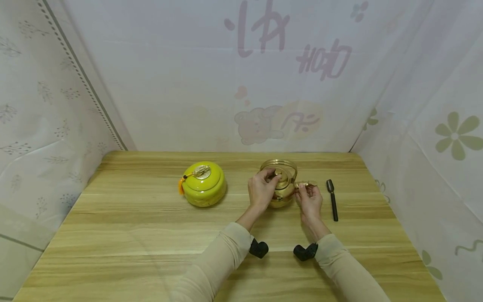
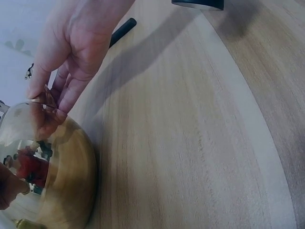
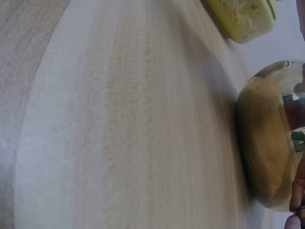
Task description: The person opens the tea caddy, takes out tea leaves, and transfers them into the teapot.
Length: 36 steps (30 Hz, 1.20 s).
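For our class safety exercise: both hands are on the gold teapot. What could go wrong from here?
1. The left hand pinches the lid knob of the teapot; the shiny lid might slip and drop.
2. The right hand holds the spout; a tug could tip the pot.
3. The black scoop lies close by and could get knocked.

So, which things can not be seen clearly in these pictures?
- Teapot lid, head view: covered by the left hand; small.
- Teapot spout, head view: the right hand fingers hide its tip.
- Black scoop, left wrist view: cut off behind the right hand.
- Yellow jar, right wrist view: cut by the top edge, blurred.
- Teapot, both wrist views: cut by the frame edge.
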Motion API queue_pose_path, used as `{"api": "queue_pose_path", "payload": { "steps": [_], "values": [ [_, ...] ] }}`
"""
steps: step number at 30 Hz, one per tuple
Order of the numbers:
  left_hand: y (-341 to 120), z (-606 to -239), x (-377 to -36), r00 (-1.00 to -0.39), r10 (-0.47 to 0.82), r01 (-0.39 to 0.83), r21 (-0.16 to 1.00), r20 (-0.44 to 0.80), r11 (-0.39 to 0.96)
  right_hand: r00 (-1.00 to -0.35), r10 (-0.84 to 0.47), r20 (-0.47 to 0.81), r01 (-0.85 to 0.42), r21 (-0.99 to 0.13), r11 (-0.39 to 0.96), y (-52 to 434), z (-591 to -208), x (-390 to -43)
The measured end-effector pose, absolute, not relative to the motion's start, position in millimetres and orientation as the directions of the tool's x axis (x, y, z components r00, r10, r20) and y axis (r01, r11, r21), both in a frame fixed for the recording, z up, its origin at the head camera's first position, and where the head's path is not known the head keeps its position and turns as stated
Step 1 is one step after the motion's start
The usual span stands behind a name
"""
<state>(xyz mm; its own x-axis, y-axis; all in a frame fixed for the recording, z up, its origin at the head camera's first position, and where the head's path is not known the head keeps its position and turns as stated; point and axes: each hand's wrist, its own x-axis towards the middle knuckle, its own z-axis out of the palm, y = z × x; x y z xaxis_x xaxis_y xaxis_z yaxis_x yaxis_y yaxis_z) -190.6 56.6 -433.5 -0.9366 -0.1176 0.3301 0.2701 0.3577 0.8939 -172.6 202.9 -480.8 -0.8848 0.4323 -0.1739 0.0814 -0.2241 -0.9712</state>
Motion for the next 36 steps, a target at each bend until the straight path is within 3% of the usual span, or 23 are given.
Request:
{"api": "queue_pose_path", "payload": {
  "steps": [19,36],
  "values": [
    [55.9,-432.2,-192.0,-0.928,-0.1,0.28,0.851,0.358,0.445,-0.888,0.422,-0.182,0.081,-0.966,-0.246,202.8,-479.5,-173.2],
    [52.9,-432.1,-191.9,-0.935,-0.106,0.272,0.877,0.338,0.397,-0.887,0.428,-0.173,0.076,-0.969,-0.234,200.0,-479.8,-172.6]
  ]
}}
